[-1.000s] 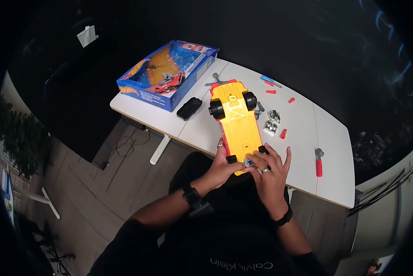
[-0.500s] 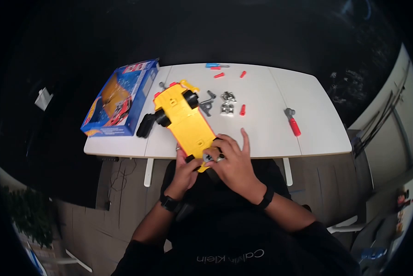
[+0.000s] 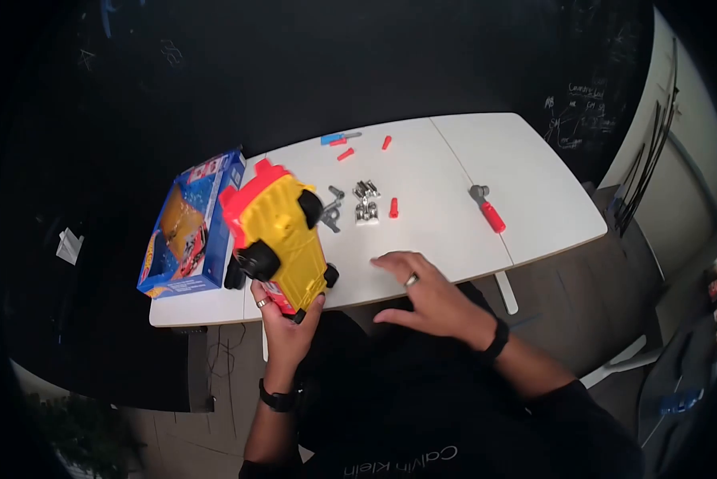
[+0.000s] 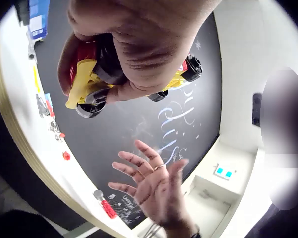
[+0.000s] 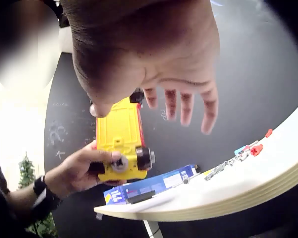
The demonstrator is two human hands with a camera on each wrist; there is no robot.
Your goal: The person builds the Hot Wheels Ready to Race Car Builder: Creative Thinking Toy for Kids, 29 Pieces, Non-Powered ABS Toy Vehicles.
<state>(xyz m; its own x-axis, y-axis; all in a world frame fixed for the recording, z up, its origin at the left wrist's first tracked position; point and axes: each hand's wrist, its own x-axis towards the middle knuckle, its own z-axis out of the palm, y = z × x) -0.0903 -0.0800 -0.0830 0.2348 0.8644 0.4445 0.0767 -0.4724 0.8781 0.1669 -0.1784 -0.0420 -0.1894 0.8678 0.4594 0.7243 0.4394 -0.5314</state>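
Note:
In the head view the left hand (image 3: 289, 331) grips the near end of a red and yellow toy car (image 3: 282, 231), tilted with its yellow underside and black wheels showing. The right hand (image 3: 438, 303) is off the car, to its right above the table's front edge, fingers extended and thumb apart, holding nothing. The left wrist view shows that right hand (image 4: 159, 191) spread and empty. From the right wrist, a round grey piece (image 5: 120, 163) is visible on the yellow underside (image 5: 118, 131) beside the left thumb. The left palm hides part of the car.
On the white table (image 3: 446, 231) lie silver parts (image 3: 366, 211), grey parts (image 3: 332, 217), small red pieces (image 3: 394, 208), a blue-handled tool (image 3: 333, 139) and a red-handled tool (image 3: 492, 217). A blue box (image 3: 227, 239) stands at the left, a black item (image 3: 235, 275) beside it.
The right hand has let go of the car's near end and moved right. The left hand still holds the car, now tilted so its red far end shows. The head view has shifted.

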